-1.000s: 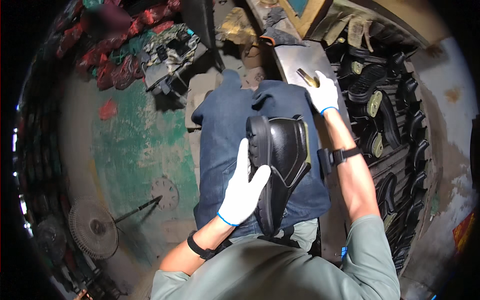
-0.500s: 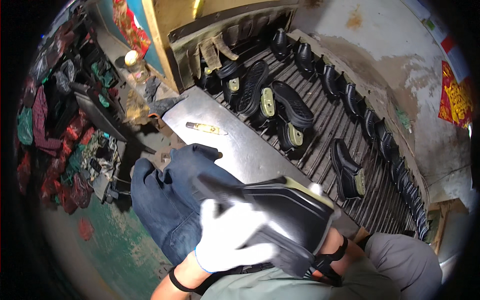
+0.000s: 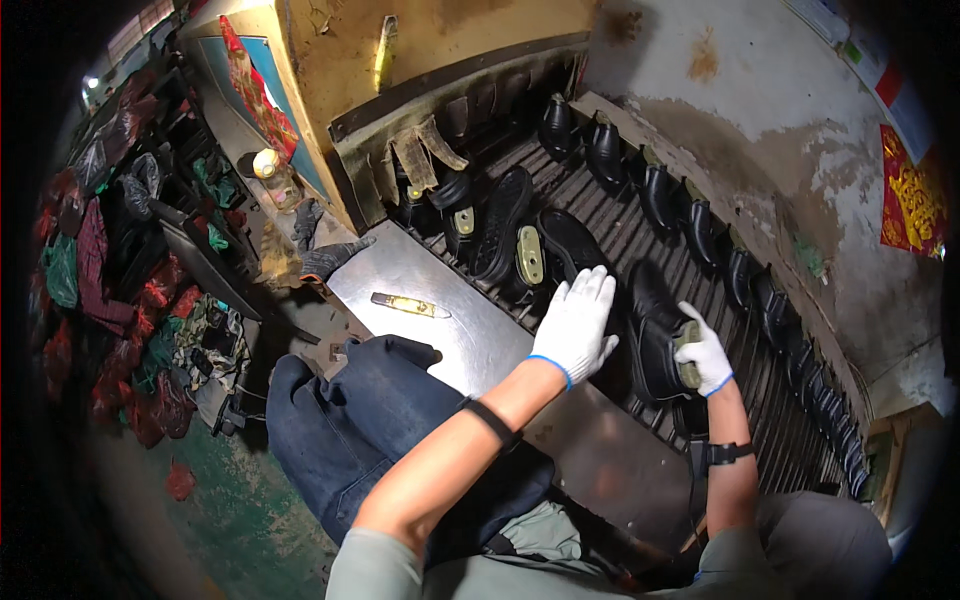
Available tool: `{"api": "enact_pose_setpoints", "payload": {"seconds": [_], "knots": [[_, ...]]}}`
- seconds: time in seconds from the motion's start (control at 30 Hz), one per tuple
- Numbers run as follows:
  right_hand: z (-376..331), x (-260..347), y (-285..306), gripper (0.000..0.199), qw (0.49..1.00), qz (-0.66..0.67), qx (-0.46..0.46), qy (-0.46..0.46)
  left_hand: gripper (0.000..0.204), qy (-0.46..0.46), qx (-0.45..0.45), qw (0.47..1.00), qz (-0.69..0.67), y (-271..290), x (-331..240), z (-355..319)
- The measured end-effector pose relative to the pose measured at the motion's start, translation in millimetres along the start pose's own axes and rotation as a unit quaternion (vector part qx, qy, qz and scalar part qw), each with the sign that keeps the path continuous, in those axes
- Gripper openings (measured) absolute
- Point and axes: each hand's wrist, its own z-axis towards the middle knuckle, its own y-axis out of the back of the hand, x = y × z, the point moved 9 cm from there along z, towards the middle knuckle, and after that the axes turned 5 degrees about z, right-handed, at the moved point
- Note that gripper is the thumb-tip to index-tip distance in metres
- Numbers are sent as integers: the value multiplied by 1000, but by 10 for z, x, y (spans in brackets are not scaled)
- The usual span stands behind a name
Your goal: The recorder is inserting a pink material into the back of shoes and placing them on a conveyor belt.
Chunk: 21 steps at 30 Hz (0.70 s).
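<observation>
Both my hands wear white gloves and reach over the slatted rack. The right hand (image 3: 708, 355) grips a black shoe (image 3: 655, 325) at its heel end, fingers around the pale green last (image 3: 688, 355) that sticks out of it. My left hand (image 3: 580, 325) is flat with its fingers stretched out, just left of that shoe, holding nothing. Whether it touches the shoes beneath is hard to tell. Past its fingertips lies a black shoe sole up (image 3: 568, 240). Another upturned shoe (image 3: 503, 220) lies farther left, beside a green last (image 3: 529, 256).
A metal ledge (image 3: 440, 345) borders the rack (image 3: 765, 400) and carries a yellow-marked knife-like tool (image 3: 410, 304). Black shoes (image 3: 700, 225) stand in a row along the wall. A yellow machine housing (image 3: 460, 40) with hanging flaps (image 3: 420, 150) rises at the back. Dark blue cloth (image 3: 370, 430) covers my lap.
Both hands have moved from above my lap to the rack on the right. The shoe they held over my lap is gone from there. My left hand has come free and flattened out.
</observation>
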Motion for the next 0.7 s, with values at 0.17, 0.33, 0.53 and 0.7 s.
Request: {"api": "enact_pose_setpoints", "payload": {"seconds": [0.17,0.33,0.53,0.7], "knots": [[279,-294,-132,93,909,-383,-156,60,27,-75,-24,994,73,-206,208,335],[93,50,-1456,103,903,-315,-165,243,18,-211,42,977,8,744,-452,-690],[1316,-722,-1678,114,996,67,-12,-64,12,-146,280,944,-93,1228,-514,-2884],[1073,-962,-1323,52,971,214,33,-105,94,338,-21,909,241,2044,885,-3100]]}}
